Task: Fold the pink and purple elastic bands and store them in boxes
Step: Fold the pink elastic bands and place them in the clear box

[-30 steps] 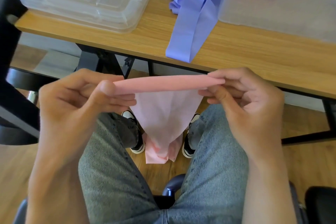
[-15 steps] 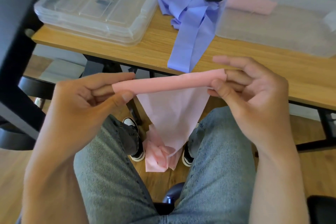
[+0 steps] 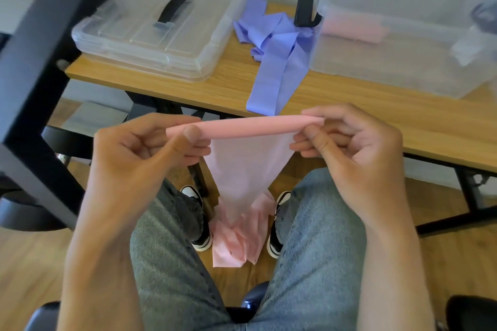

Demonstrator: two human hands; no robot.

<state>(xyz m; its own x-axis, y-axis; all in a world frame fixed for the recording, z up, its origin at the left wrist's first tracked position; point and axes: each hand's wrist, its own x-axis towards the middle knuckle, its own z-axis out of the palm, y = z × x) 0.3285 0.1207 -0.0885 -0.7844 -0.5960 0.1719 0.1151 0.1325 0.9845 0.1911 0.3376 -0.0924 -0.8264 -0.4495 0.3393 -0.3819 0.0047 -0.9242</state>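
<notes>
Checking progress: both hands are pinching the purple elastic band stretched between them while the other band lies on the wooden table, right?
Not quite. The head view shows the left hand and right hand pinching the pink elastic band; the purple elastic band lies on the wooden table.

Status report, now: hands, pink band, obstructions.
Left hand and right hand both pinch the pink band, rolled edge taut between them. Tail hangs, bunched on the floor between the shoes. Nothing in the way.

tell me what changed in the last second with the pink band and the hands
Little changed. The right hand, whose fingers spread open half a second ago, again pinches the rolled top of the pink band. The left hand kept its pinch on the other end. The band's tail still hangs to the floor; the purple band still lies on the table.
</notes>
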